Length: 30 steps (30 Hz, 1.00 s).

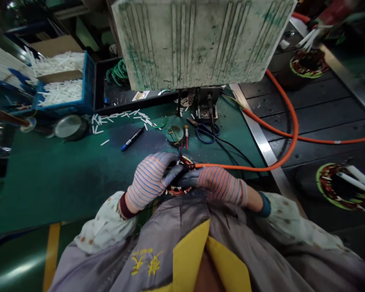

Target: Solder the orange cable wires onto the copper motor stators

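A: Location of the wound coil (179, 190)?
B: Centre of frame, just below the middle. Between both gloves, mostly covered.

A: Hands?
B: Left hand (153, 176) over the coil from the left, curled. Right hand (217, 181) in from the right, tips reaching the coil. Close together there. Can't tell if clamped on anything; contact hidden.

A: Orange cable (240, 166)?
B: Coming in from frame right, passing just above the right hand, ending in a dark fitting (189, 166) at the coil. Can't tell if gripped.

A: Step?
B: Probably two-handed close work at the coil. Can't narrow further.

A: Next move calls for?
B: Likely a steady coil and careful slack on the cable.

A: Farther out?
B: Just above the coil, round green pot (174, 135), red-handled brush (186, 137) beside it. Right of those, blue-handled scissors (200, 128). Left of centre, marker (132, 139). Upper left, blue bin (89, 81) full of white tubes (62, 92).
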Available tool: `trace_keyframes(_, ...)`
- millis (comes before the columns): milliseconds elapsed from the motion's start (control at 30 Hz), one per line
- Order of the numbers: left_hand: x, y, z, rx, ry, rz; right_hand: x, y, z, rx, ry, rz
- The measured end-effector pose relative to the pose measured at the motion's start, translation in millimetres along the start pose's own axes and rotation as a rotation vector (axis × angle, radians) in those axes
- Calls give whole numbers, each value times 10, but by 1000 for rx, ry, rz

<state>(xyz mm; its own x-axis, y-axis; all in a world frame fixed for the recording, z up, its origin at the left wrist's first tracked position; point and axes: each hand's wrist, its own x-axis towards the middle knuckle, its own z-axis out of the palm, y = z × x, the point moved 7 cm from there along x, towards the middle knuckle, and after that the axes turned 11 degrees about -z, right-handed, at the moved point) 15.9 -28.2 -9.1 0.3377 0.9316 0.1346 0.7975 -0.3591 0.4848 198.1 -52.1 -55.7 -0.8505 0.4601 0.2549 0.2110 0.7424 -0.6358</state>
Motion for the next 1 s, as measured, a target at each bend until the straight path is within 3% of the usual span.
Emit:
trace_keyframes(67, -6, -71, -76, -88, 0, -35, 30, 223, -361, 110, 158, 69)
trace_keyframes(133, 71, -154, -169, -165, -10, -60, 69, 558, -610, -13, 288, 333)
trace_keyframes(200, 243, -269, -253, -156, 8, -97, 209, 828, -583, -206, 198, 569)
trace_keyframes(267, 480, -395, -266, -80, 12, -130, 445, 988, -375, -316, 21, 654)
trace_keyframes(333, 713, -487, -191, -25, -19, -111, 654, 1062, -177, -362, -85, 653)
trace_keyframes(400, 877, -549, -79, -45, -56, -70, 742, 1092, -101, -380, -93, 648)
trace_keyframes(533, 939, -635, 48, -163, -39, -58, 484, 1097, -198, -389, -37, 730)
trace_keyframes(600, 899, -657, 64, -198, -11, -75, 290, 1006, -280, -390, 56, 712)
trace_keyframes(700, 854, -642, 76, -219, 6, -67, 137, 720, -387, -335, 349, 493)
trace_keyframes(767, 848, -624, 76, -236, 14, -50, 118, 571, -376, -269, 456, 364)
trace_keyframes(1000, 854, -635, 86, -233, 37, -56, 136, 583, -278, -101, 355, 324)
